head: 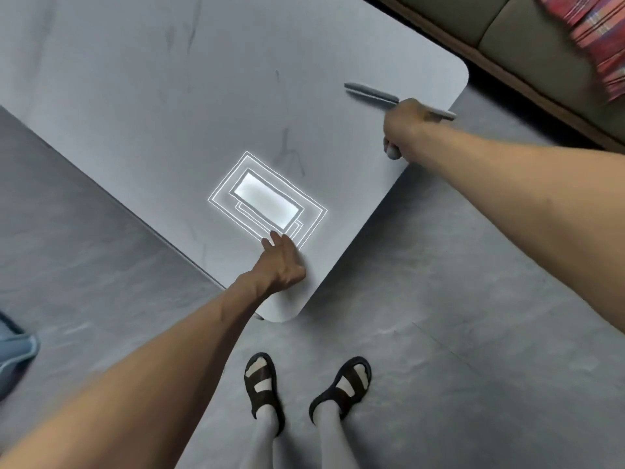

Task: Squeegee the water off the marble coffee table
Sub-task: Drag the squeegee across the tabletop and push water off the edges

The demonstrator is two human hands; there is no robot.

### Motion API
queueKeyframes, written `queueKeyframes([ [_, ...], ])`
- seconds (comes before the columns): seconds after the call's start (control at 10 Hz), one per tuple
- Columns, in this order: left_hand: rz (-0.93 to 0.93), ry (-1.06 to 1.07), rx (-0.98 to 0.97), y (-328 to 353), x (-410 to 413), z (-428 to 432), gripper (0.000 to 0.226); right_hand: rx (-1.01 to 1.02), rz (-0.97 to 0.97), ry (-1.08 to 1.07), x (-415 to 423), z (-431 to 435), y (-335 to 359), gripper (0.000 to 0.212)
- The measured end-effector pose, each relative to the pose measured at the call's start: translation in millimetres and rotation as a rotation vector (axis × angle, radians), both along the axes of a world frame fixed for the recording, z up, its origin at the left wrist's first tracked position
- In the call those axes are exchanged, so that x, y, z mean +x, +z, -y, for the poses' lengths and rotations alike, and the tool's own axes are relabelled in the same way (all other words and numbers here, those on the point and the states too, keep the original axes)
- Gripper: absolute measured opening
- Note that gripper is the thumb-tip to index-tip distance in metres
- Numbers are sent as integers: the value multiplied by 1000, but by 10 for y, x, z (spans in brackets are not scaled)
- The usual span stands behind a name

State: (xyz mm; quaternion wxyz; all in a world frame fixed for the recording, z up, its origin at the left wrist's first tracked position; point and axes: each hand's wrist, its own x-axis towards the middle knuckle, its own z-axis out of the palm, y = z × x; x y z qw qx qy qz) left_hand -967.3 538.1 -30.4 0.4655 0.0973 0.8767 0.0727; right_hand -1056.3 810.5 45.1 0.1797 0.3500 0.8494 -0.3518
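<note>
The pale grey marble coffee table [169,96] fills the upper left, one rounded corner pointing toward my feet. My right hand [407,130] is shut on the handle of a grey squeegee [370,93], whose blade lies on the tabletop near the right edge. The handle end pokes out below my fist. My left hand [282,262] rests flat on the table near the front corner, fingers spread, holding nothing. A bright ceiling-light reflection [267,199] shines on the surface just beyond my left hand. I cannot make out water on the marble.
A sofa [507,32] with a red striped cloth [588,38] stands beyond the table's right edge. Grey floor [456,316] surrounds the table. My sandalled feet [304,387] stand just below the front corner. A blue object [13,353] sits at the left edge.
</note>
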Motion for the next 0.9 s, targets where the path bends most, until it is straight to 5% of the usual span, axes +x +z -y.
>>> queueKeyframes([
  [0.2, -10, -27, 112, 152, 1, 166, 51, 57, -40, 194, 239, 831, -91, 45],
  [0.3, -261, 131, 183, 224, 48, 409, 37, 101, -59, 577, 919, 937, -125, 49],
  [0.5, -346, 244, 108, 234, 262, 715, 45, 306, 184, 616, 1960, 149, 266, 42],
  [0.7, -271, 160, -25, 82, 163, 713, 47, 252, 129, 464, 1714, -63, 494, 40],
  [0.9, -106, 179, -30, -4, 49, 807, 63, 2, 11, 6, 297, 542, -27, 46],
])
